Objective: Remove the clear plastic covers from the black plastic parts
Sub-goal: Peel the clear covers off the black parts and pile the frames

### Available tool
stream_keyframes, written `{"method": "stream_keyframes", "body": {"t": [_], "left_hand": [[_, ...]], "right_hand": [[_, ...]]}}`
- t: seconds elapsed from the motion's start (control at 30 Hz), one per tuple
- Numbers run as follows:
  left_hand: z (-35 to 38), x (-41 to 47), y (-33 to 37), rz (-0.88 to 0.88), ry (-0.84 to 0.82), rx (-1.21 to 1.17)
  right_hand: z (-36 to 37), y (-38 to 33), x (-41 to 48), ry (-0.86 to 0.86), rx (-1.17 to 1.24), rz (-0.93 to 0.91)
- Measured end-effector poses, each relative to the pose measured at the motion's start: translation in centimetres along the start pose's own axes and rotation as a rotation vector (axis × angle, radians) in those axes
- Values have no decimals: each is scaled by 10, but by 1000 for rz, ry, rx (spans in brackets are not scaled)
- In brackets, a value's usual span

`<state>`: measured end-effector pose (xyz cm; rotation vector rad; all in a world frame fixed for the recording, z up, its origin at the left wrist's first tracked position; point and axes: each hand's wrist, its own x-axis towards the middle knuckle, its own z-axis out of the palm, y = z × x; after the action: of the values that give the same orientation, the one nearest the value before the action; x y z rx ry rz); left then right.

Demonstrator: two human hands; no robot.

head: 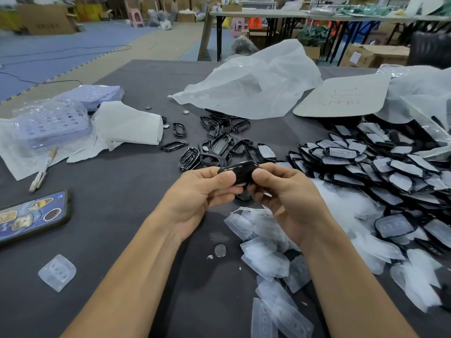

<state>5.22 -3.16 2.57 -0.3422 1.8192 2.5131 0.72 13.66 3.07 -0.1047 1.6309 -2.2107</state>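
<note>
Gripping black part (241, 172), left hand (198, 198), right hand (290, 200); long axis apparently left-right

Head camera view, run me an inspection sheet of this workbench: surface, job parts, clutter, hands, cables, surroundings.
Surface: dark grey table, crowded.
Job's things: one black part held, cover state unclear; covered parts heaped at right; bare frames at centre; removed clear covers piled by the right forearm.
Clutter: phone, white bag, purple trays, coin cell.
Grippers: left hand and right hand both pinch the black part above the table.
Cables: black cable on the floor, left.
Surroundings: folding tables, cardboard boxes, pink stool.
</note>
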Motion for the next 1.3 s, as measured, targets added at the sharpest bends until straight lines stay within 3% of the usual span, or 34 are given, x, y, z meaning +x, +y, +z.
{"method": "stream_keyframes", "body": {"t": [0.07,0.17,0.33,0.43,0.57,0.73,0.9,0.97,1.17,1.23,1.3], "left_hand": [[3,0,-3,136,123,43],[8,2,-12,458,322,345],[6,-1,-20,689,312,627],[9,-3,-21,654,324,679],[7,0,-11,449,337,334],[11,-3,-14,271,178,499],[9,2,-10,256,419,273],[6,2,-6,242,463,198],[1,3,-5,227,516,144],[0,4,-6,227,520,167],[0,4,-7,227,513,191]], "right_hand": [[6,3,0,66,-38,-1],[13,9,1,132,-63,68],[9,7,2,163,-63,-10],[6,8,3,243,-162,-89],[3,9,3,275,-332,-206],[7,9,1,211,-378,-261],[-9,1,-2,550,-739,-437],[-23,-8,-5,602,-973,-437],[-20,-7,-8,353,-1508,-220],[-14,-2,-6,307,-1560,-203],[-12,1,-5,275,-1443,-228]]}}
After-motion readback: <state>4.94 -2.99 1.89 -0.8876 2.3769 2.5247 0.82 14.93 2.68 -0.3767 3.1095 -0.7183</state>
